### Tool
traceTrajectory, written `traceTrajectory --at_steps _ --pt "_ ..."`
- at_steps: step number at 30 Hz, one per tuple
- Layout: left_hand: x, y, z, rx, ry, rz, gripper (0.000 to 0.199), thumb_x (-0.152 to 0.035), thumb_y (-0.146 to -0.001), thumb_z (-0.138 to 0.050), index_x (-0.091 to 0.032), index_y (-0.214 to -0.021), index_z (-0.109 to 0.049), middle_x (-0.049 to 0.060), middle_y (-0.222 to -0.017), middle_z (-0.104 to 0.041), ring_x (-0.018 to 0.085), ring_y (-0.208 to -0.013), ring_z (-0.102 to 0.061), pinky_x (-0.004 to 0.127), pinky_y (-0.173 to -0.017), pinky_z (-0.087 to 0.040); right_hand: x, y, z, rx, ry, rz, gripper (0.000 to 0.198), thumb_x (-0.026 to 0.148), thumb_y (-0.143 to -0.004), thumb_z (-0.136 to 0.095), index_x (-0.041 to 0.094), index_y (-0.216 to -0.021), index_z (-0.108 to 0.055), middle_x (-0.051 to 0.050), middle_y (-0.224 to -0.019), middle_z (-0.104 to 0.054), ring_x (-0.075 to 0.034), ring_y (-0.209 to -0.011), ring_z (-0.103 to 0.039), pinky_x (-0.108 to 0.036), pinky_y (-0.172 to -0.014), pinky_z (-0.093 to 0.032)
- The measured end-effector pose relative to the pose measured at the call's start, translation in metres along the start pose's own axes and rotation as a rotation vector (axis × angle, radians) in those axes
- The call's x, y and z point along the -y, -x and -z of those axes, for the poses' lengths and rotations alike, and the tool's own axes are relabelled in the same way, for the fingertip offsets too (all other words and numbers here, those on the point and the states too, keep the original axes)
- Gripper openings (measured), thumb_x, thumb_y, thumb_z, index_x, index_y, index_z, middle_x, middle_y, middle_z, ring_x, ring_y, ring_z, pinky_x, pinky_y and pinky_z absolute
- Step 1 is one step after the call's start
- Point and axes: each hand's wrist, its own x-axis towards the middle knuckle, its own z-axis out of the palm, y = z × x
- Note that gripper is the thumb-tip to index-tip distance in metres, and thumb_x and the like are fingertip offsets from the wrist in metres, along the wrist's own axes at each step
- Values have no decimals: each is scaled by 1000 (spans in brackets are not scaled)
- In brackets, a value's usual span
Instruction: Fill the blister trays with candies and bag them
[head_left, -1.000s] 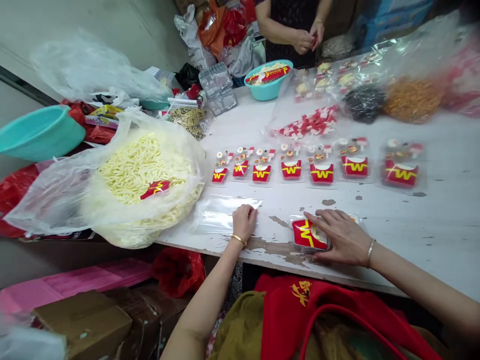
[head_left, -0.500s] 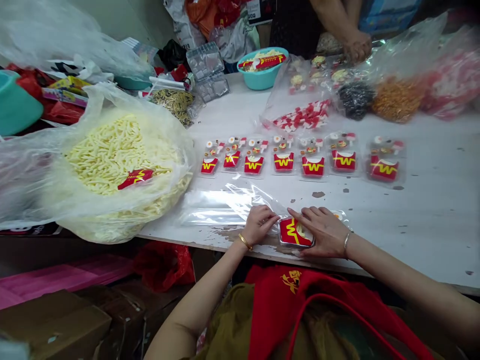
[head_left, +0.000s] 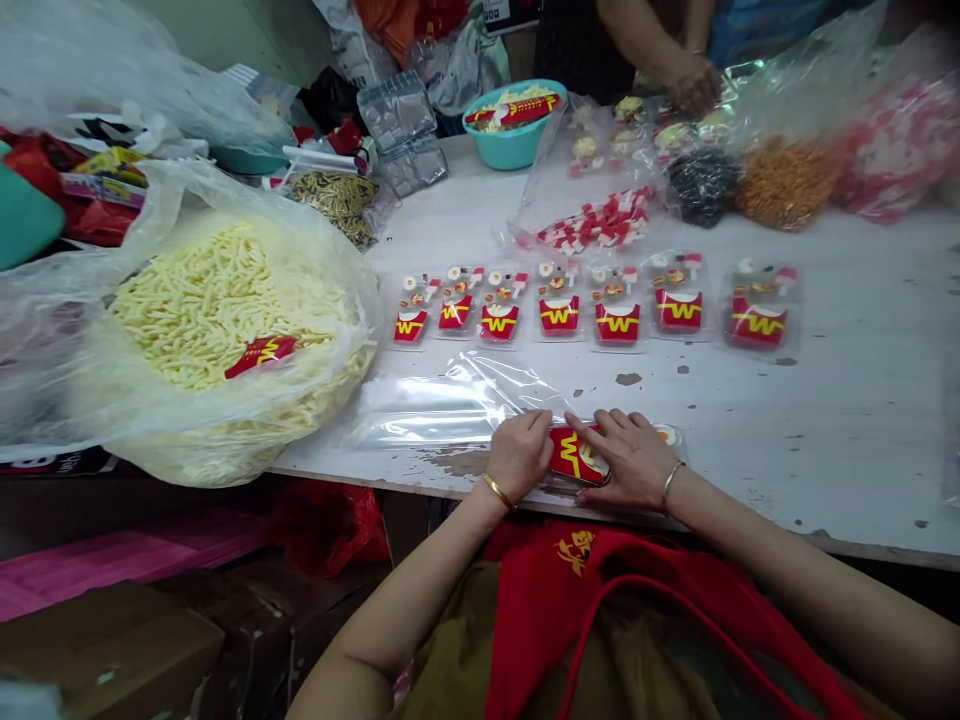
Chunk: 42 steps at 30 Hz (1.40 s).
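Note:
A clear plastic pack (head_left: 568,455) with a red fries carton marked by a yellow W lies sideways at the table's front edge. My right hand (head_left: 637,465) holds it down, fingers over the top and thumb along the near edge, covering much of it. Something white and orange shows at its right end. At the left end, my left hand (head_left: 519,455) has its fingers curled in, closed on the clear plastic there; the fingertips are partly hidden. Clear plastic sleeves (head_left: 427,400) lie flat to the left, reaching up to this hand.
Behind my hands, several finished-looking packs (head_left: 559,315) form a row. A large plastic bag (head_left: 315,410) of pale fry-shaped pieces stands left. Farther back are a turquoise bowl (head_left: 502,155), a bag of red-and-white pieces (head_left: 600,220), black pieces (head_left: 705,185), orange pieces (head_left: 787,185) and another person's hand (head_left: 696,85).
My left hand's fingers have curled from a loose pinch into a tighter grip at the pack's left end. My right hand still presses on the pack. The camera view has shifted slightly.

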Motion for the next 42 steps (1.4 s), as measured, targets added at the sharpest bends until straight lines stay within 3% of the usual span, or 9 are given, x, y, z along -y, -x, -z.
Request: traceTrajectory --at_steps 5,7,15,19,23,27,31,36,42 --pt "9 14 5 27 -191 127 9 -25 -83 -50 -18 -82 -56 9 -84 -63 25 -85 -55 40 -75 -36 0 2 2 -4 -20 -75 105 81 -65 -49 20 -147 -24 -17 -109 -54 -33 -97 -47 -42 -79 -33" --pt "8 19 4 69 -174 130 20 -28 -87 -47 -19 -71 -53 6 -75 -62 23 -78 -56 39 -74 -34 2 1 4 6 -16 -128 104 83 -65 -45 23 -147 -23 -17 -108 -54 -34 -96 -48 -41 -76 -34" --pt "-14 22 -9 -4 -51 112 16 -19 -82 -49 -18 -66 -51 4 -70 -62 19 -74 -55 38 -76 -31 5 -3 8 64 4 -286 101 83 -66 -42 27 -147 -22 -18 -112 -52 -36 -98 -48 -42 -72 -36" --pt "-40 15 -15 -17 -44 10 13 -20 -80 -52 -17 -67 -55 6 -69 -62 20 -72 -55 40 -77 -31 1 1 6 25 28 -347 94 75 -71 -45 24 -147 -25 -18 -109 -54 -36 -95 -49 -43 -71 -37" --pt "-58 -6 -10 162 -13 -187 18 -27 -85 -51 -17 -72 -59 7 -74 -63 21 -76 -56 40 -76 -33 -18 10 5 1 54 -213 92 66 -71 -55 20 -146 -27 -19 -113 -55 -36 -101 -48 -49 -82 -36" --pt "-42 -47 9 254 42 -354 26 -43 -82 -58 -23 -99 -63 7 -100 -61 23 -94 -53 38 -81 -35 -40 32 4 -144 53 -63 111 78 -61 -55 19 -148 -20 -19 -143 -35 -42 -132 -23 -60 -103 -12" --pt "-15 -86 18 390 70 -547 49 -51 -71 -69 -30 -114 -58 8 -123 -52 27 -110 -47 38 -88 -34 -46 64 -7 -340 -5 -335 104 73 -74 -46 16 -150 -3 -17 -153 -17 -37 -140 -8 -60 -107 -9" --pt "-13 -101 11 455 -18 -612 48 -47 -67 -72 -26 -108 -59 9 -121 -53 29 -112 -47 39 -90 -35 -47 93 -42 -467 -161 -714 97 67 -80 -45 12 -149 -4 -24 -145 -29 -38 -138 -18 -61 -104 -20" --pt "-15 -106 8 501 90 -570 30 -34 -72 -69 -25 -100 -62 8 -116 -56 25 -103 -53 35 -86 -41 -49 87 -50 -556 -264 -722 80 62 -82 -49 17 -144 -24 -21 -133 -43 -36 -128 -35 -60 -102 -25"
